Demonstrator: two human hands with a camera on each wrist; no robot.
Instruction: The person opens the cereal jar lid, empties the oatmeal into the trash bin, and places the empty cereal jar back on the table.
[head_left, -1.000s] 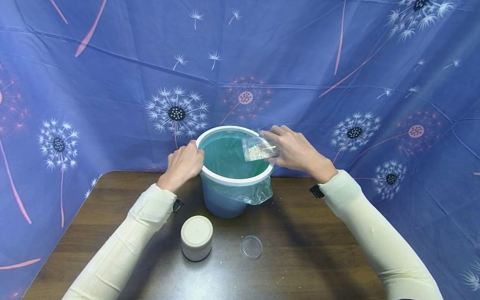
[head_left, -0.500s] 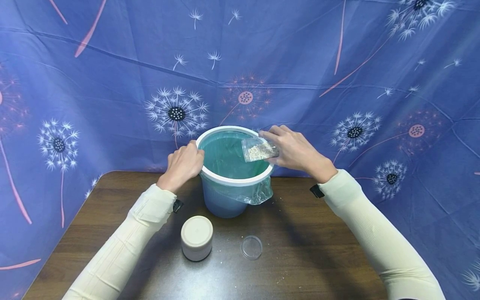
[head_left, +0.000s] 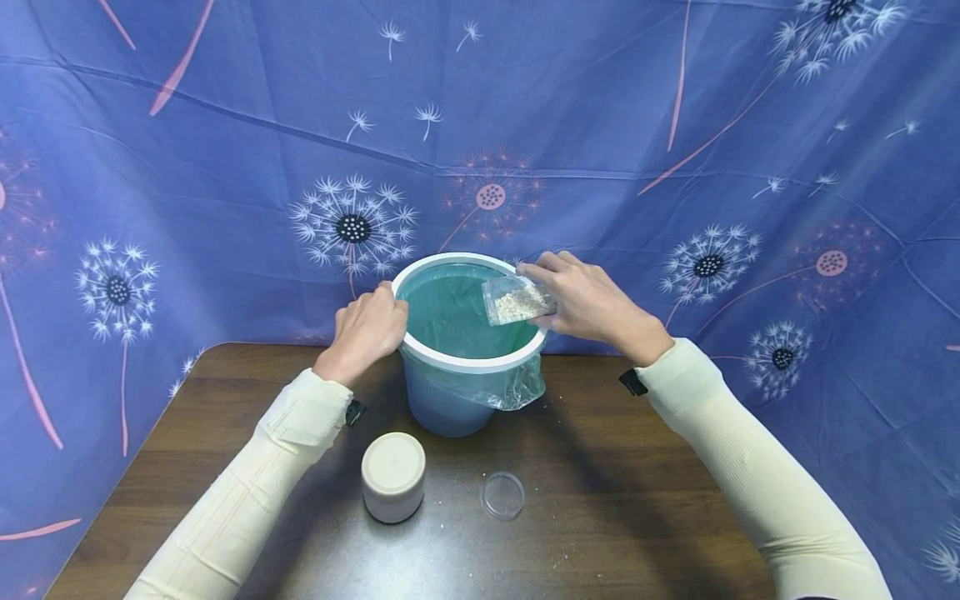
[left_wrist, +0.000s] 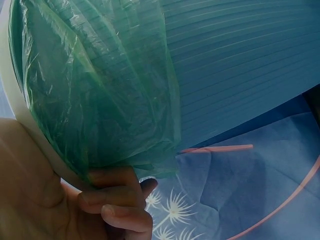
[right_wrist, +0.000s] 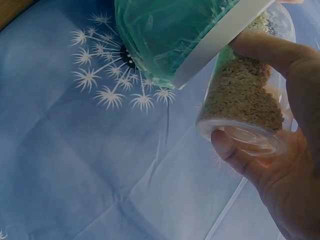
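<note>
A blue ribbed trash can [head_left: 448, 417] with a white rim stands upright at the back of the table, lined with a thin green plastic bag [head_left: 517, 385] folded over its rim. My left hand [head_left: 366, 329] grips the rim on the left side, its fingers curled at the bag's edge in the left wrist view. Over the right side of the rim, my right hand [head_left: 588, 300] holds a clear plastic jar [head_left: 520, 305], tilted with its mouth toward the can's inside. Pale brown flakes [right_wrist: 245, 92] lie along the jar's wall, thumb near its base.
In front of the can stands a round container [head_left: 393, 475] with a cream top. Right of it lies a clear round lid [head_left: 503, 495]. Small crumbs are scattered on the wooden table [head_left: 637, 500]. A blue dandelion-print cloth [head_left: 600, 167] hangs close behind.
</note>
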